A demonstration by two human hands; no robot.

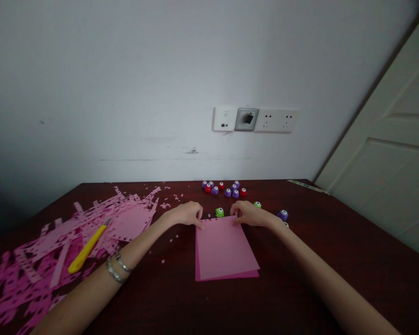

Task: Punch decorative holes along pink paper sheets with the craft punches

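- Nearest on the left, a heap of pink scraps [61, 265] spreads over the table [153, 307], many strips pierced with holes; going by its size, a good deal of punching and trimming is done. A yellow cutter [87, 249] lies on top.
- In front of the person, the light pink sheet [226, 249] lies on a darker pink sheet [249, 274], slightly askew, so the darker one shows along the left and near edges. The light surface is plain from the near edge almost to the far one; if more of it is to be worked, all of that is left.
- At the far edge, a short row of dark spots [214, 218] looks like punched holes (the only marks on this sheet that I can make out).
- The left hand [187, 213] pinches the far left corner, thumb on top and fingers curled close, with next to no gap.
- The right hand [247, 214] grips the far right corner likewise; whether either pinch takes in both sheets, I cannot tell.
- Just beyond the edge, between the hands and held by neither, sits a green punch [219, 212].
- Farther off, tiny cut-outs [165, 205] lie scattered, and purple punches [214, 190] and red punches [243, 191] cluster near the wall.
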